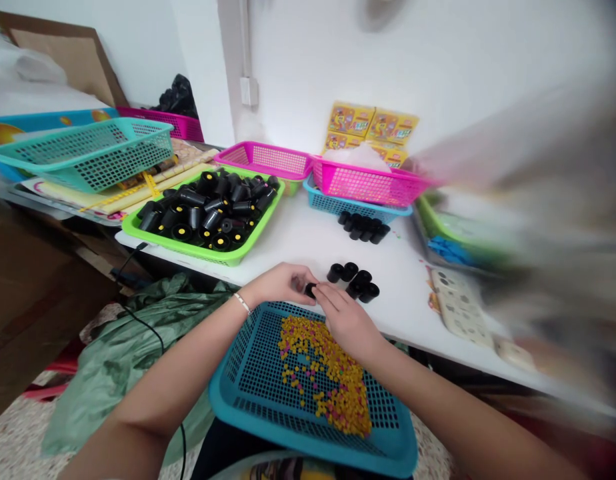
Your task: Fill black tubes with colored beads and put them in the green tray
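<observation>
Hands, left [287,283] and right [349,323], grasp one black cylinder [311,291] near one teal basket [228,405] of yellow pellets [348,407]; five loose cylinders [369,292] on white surface [405,293]; white wall [453,60] behind.

The small black cylinder [311,290] is mostly covered by the fingers of the left hand [287,283] and the right hand [352,327]. On the right, a pale grey shape [553,200] is too blurred to identify. The lettering on the yellow printed boxes [351,120] is too small for reading. The left edge of view cuts the blue, orange-patterned container [41,122].
</observation>
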Action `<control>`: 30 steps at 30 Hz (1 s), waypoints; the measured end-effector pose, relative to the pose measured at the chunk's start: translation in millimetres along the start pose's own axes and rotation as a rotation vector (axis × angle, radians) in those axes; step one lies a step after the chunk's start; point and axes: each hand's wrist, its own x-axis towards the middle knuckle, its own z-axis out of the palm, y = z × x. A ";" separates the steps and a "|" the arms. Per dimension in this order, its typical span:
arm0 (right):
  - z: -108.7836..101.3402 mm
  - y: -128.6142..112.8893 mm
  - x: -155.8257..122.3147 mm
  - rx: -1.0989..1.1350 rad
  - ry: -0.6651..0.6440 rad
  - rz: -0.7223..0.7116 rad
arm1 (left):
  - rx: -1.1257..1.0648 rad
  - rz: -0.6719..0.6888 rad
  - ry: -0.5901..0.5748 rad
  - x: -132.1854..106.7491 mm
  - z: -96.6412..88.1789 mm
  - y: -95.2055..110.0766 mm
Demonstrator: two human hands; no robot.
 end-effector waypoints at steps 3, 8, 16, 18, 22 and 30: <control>11.0 -2.4 -7.2 -0.089 0.065 -0.060 | -0.008 0.014 0.015 -0.4 1.1 -0.5; 9.7 -1.2 -2.1 0.018 0.092 0.045 | -0.026 0.010 0.010 -0.1 1.3 -3.9; 9.3 -2.8 -4.7 0.255 0.053 0.282 | 0.000 -0.025 0.038 -0.2 7.4 -4.0; 13.2 -2.8 -4.3 0.248 0.065 0.284 | 0.051 -0.031 0.043 -1.9 9.4 2.6; -8.6 -9.2 0.9 0.279 0.023 0.251 | 0.460 -0.014 -0.057 -4.9 -8.5 40.8; -48.8 -53.8 -39.9 0.396 -0.310 0.252 | 1.093 -0.103 0.290 25.0 -161.5 131.3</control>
